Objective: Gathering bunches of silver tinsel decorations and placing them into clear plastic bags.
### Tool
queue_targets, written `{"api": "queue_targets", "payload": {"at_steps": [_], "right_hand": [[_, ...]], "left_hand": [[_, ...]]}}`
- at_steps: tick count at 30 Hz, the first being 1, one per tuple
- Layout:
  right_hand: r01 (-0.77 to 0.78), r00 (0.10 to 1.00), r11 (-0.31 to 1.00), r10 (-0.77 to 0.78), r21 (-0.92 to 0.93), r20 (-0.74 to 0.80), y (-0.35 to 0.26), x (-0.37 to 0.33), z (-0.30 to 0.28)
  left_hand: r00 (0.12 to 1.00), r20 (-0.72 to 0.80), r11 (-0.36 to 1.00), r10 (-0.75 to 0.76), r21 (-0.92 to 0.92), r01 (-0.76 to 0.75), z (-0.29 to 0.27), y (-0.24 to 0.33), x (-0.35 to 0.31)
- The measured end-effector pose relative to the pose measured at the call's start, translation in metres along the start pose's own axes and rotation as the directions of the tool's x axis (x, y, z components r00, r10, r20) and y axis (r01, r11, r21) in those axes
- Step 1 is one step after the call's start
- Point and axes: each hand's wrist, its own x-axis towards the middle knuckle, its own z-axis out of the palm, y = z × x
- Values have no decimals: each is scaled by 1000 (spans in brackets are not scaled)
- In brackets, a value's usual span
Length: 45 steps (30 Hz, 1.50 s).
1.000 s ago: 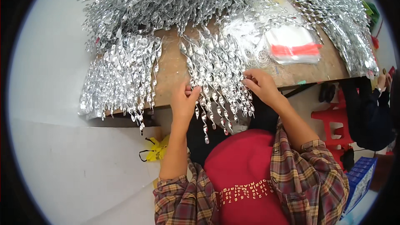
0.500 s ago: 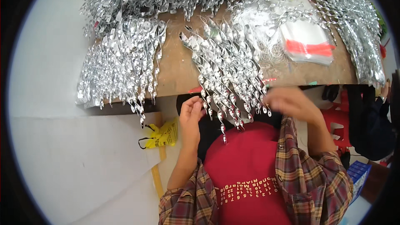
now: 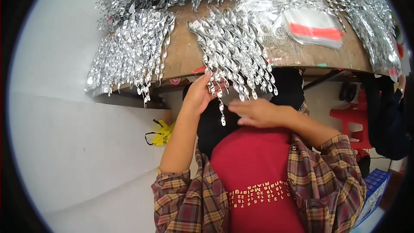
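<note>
"What sort of place is this?"

"It looks like a workshop. Twisted silver strips lie in a fan on a worn brown table, with more heaped thickly along its back and right side."

"What else suggests that?"

"A stack of clear plastic bags with a red band, beside loops of thin pale cord. Beyond are a plain red plastic stool and, at the right edge, another person in dark clothing."
</note>
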Motion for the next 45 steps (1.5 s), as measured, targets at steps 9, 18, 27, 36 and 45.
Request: {"api": "queue_targets", "payload": {"at_steps": [9,18,27,36,45], "right_hand": [[153,947,929,-235,336,219,-27,17,32],[-168,965,877,53,450,256,0,42,-1],[-150,989,848,132,509,70,12,40,-20],[-331,704,933,147,-138,-695,19,43,-116],[-112,700,952,-128,-285,-703,31,61,-94]], "left_hand": [[999,9,998,39,-39,-39,0,-2,-1],[1000,4,992,26,126,-26,-4,4,-2],[999,-26,1000,25,9,-25,2,-2,-7],[989,-126,993,78,-79,-88,11,-16,-7],[992,-69,988,104,126,-95,16,-10,-12]]}}
